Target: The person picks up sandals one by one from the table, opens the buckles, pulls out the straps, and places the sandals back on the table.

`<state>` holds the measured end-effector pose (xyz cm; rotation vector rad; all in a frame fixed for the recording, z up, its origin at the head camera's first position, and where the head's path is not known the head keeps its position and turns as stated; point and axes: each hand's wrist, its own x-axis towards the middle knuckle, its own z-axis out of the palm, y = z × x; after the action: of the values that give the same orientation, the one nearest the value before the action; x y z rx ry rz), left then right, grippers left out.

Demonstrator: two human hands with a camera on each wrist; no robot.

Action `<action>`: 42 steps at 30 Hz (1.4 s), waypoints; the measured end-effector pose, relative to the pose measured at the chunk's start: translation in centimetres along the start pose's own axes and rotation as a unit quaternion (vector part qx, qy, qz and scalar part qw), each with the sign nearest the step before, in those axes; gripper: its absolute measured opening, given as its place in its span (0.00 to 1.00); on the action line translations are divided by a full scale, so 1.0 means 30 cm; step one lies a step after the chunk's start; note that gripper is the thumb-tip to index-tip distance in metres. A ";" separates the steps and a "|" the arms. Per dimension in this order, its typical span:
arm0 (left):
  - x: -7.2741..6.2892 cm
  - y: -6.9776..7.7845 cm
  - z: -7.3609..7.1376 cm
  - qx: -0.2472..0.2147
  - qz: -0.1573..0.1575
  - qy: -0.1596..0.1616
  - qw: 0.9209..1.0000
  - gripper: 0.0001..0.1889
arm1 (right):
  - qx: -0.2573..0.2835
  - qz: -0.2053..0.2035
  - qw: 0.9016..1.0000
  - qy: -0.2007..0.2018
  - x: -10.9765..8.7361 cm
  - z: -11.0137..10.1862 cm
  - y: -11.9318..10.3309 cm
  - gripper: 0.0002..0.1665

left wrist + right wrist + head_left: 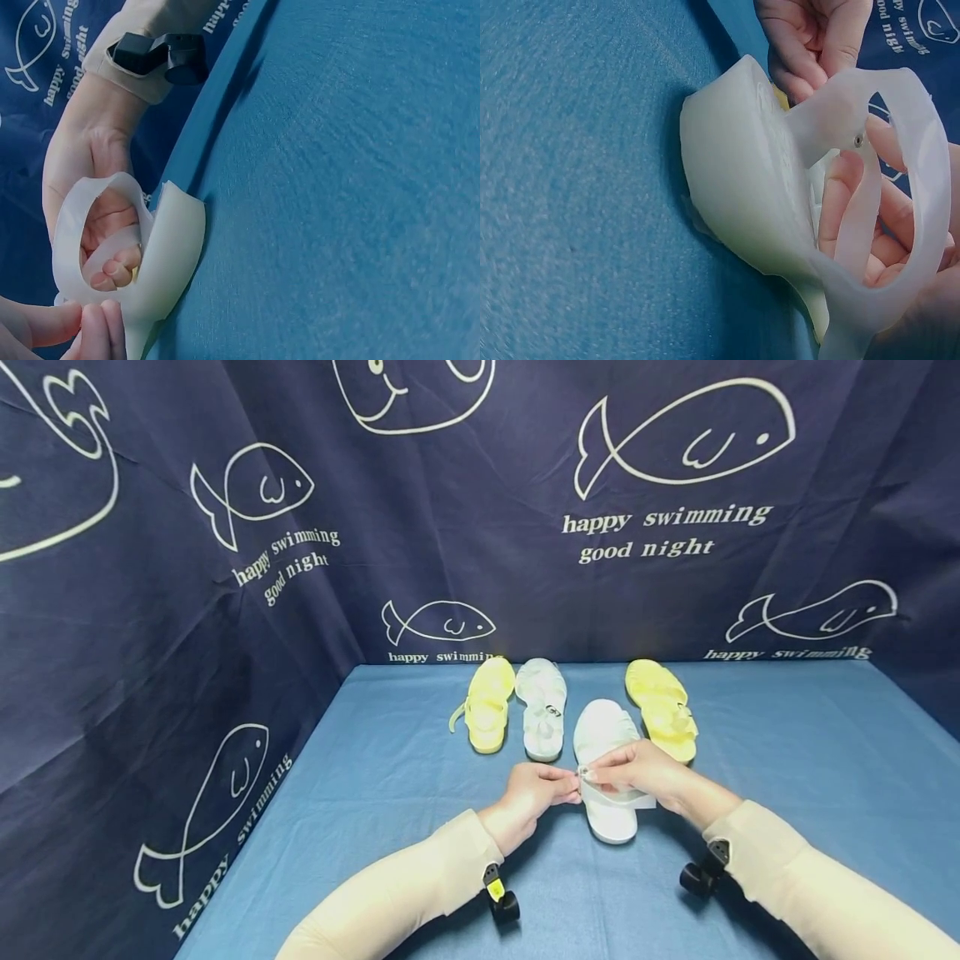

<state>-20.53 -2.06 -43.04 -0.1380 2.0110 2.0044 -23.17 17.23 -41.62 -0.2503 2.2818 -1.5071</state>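
Observation:
A white sandal lies on the blue cloth with its toe pointing away. At its left side, the left hand pinches the base of the ankle strap between thumb and fingers. The right hand reaches over the sandal and pinches the strap's end close to the left fingertips. In the right wrist view the looped strap stands up from the sole, and a small metal snap shows on it. The right fingers are inside the loop. The fingertips partly hide the place where the strap pieces meet.
Behind lie a yellow sandal with its strap sticking out left, a second white sandal, and another yellow sandal beyond the right hand. The blue cloth covers the table, and a dark printed curtain hangs around it.

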 end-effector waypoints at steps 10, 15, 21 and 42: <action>0.001 -0.015 0.002 -0.041 0.002 0.000 0.999 0.08 | -0.007 0.006 1.000 0.005 -0.002 0.004 0.008 0.23; 0.001 -0.024 0.010 -0.047 0.000 0.015 0.999 0.08 | -0.003 0.015 1.000 0.008 -0.001 0.007 0.011 0.22; -0.011 -0.015 0.014 -0.041 0.017 0.021 0.999 0.07 | -0.002 0.011 1.000 0.004 -0.004 0.005 0.010 0.21; -0.002 0.012 0.006 0.006 0.028 0.013 1.000 0.08 | -0.023 0.013 1.000 0.016 0.003 0.002 -0.004 0.19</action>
<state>-20.54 -1.88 -42.66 -0.1060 2.0634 2.0342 -23.24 17.09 -41.57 -0.2099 2.3383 -1.4585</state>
